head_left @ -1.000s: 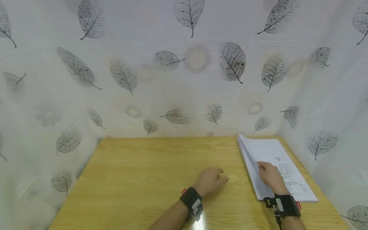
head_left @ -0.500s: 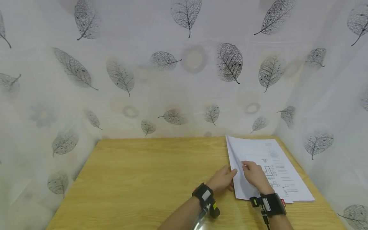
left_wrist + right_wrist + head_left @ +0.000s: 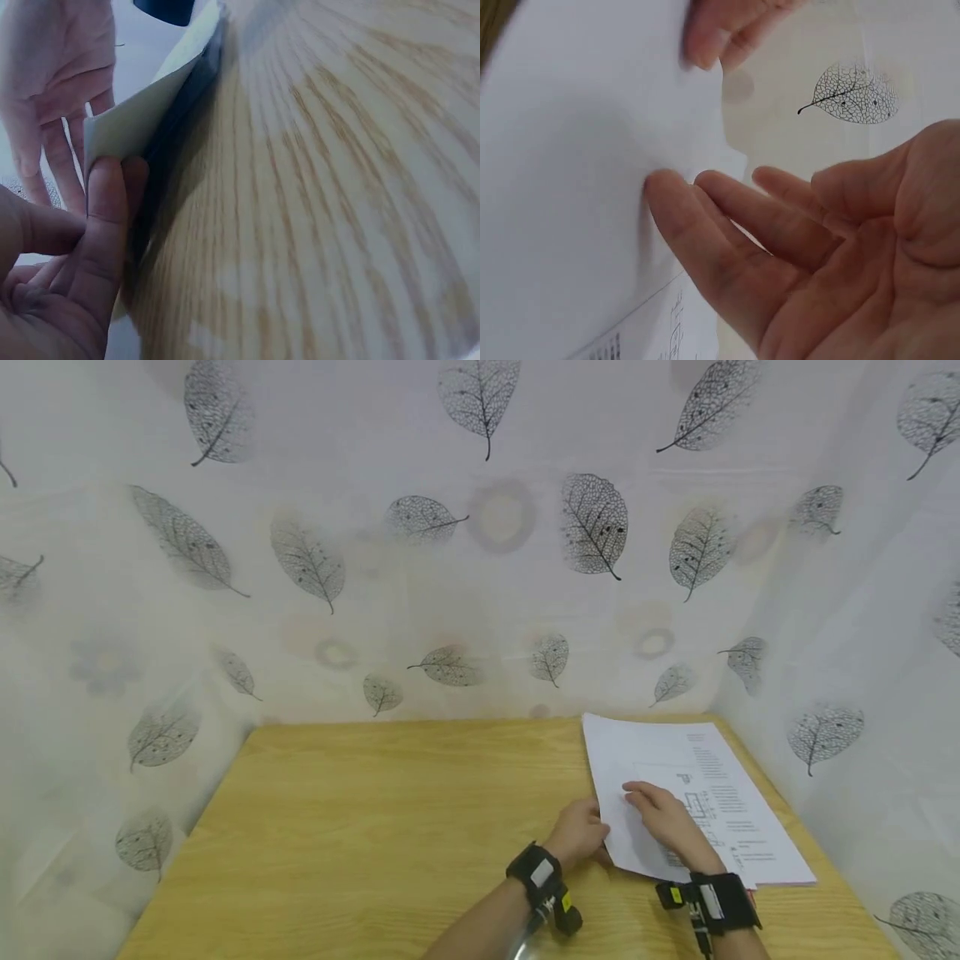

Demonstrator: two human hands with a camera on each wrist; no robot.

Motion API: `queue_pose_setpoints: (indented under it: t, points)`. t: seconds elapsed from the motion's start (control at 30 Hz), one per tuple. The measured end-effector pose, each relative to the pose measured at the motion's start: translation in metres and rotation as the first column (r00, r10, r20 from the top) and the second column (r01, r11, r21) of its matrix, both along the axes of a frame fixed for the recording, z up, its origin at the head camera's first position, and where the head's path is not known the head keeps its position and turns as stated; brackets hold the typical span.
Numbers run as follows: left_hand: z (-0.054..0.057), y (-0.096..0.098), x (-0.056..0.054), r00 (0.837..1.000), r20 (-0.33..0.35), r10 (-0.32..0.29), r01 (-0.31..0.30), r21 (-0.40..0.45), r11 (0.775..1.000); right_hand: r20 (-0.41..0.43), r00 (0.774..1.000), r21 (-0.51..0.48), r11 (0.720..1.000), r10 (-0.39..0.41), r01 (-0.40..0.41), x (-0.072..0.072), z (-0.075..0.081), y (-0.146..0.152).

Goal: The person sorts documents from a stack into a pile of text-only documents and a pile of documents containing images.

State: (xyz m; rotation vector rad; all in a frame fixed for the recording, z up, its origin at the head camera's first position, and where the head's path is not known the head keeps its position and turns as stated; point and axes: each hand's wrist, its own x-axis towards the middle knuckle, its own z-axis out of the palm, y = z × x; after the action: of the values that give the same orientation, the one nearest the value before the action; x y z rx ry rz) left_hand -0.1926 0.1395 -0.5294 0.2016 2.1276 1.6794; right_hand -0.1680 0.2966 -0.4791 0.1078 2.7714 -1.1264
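Observation:
A stack of printed paper (image 3: 611, 747) lies at the right of the table, its top sheet extending left past the printed pages. At the left edge of the paper, my left hand (image 3: 576, 833) pinches it between thumb and fingers. The left wrist view shows that grip closer, with the paper edge (image 3: 135, 112) raised off the wood. My right hand (image 3: 670, 823) is over the sheet, fingers extended and holding nothing. In the right wrist view its fingertips (image 3: 664, 184) are right at the white sheet (image 3: 562, 150).
The wooden table (image 3: 360, 827) spreads out to the left of the hands. A leaf-patterned curtain (image 3: 420, 577) hangs along its back and sides. Black camera bands (image 3: 536, 872) sit on both wrists, with cables running toward the person.
My left hand has moved right from over the table and taken hold of the paper's left edge. My right hand has released the curled-up sheet, which now lies flatter and further left.

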Motion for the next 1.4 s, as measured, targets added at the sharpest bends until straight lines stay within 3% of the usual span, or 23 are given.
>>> queue_pose_setpoints:
  t: [0.1, 0.2, 0.53, 0.77, 0.9, 1.0, 1.17, 1.3, 1.4]
  points:
    - [0.001, -0.009, -0.003, 0.997, -0.079, 0.025, -0.027, -0.029, 0.999, -0.024, 0.999, 0.125, 0.992, 0.023, -0.020, 0.002, 0.001, 0.007]
    - [0.002, -0.019, -0.007, 0.990, -0.137, 0.042, -0.048, -0.040, 0.998, 0.001, 1.000, 0.184, 0.983, 0.013, -0.013, 0.006, 0.000, 0.018]
    - [0.005, -0.046, -0.012, 0.986, -0.110, 0.125, -0.127, -0.007, 0.992, 0.085, 0.995, 0.193, 0.980, -0.058, 0.040, 0.008, -0.006, 0.040]
    - [0.007, -0.064, -0.014, 0.986, -0.103, 0.127, -0.128, 0.000, 0.992, 0.132, 0.979, 0.090, 0.985, -0.156, 0.145, 0.005, -0.004, 0.037]
    - [0.007, -0.076, -0.013, 0.985, -0.135, 0.107, -0.110, -0.009, 0.994, 0.109, 0.969, 0.035, 0.975, -0.223, 0.220, 0.006, -0.007, 0.032]
    - [0.006, -0.083, -0.014, 0.984, -0.164, 0.073, -0.076, -0.010, 0.997, 0.087, 0.965, -0.064, 0.965, -0.249, 0.255, 0.009, -0.009, 0.030]
    - [0.003, -0.101, -0.016, 0.979, -0.203, 0.033, -0.037, -0.017, 0.999, 0.060, 0.970, -0.198, 0.950, -0.236, 0.243, 0.009, -0.012, 0.017]
    - [0.001, -0.117, -0.017, 0.973, -0.232, 0.012, -0.027, -0.061, 0.998, 0.026, 0.970, -0.216, 0.946, -0.241, 0.241, 0.007, -0.016, 0.003]
    - [0.003, -0.128, -0.018, 0.976, -0.217, -0.009, -0.008, -0.077, 0.997, 0.012, 0.968, -0.225, 0.943, -0.249, 0.246, 0.006, -0.018, -0.007]
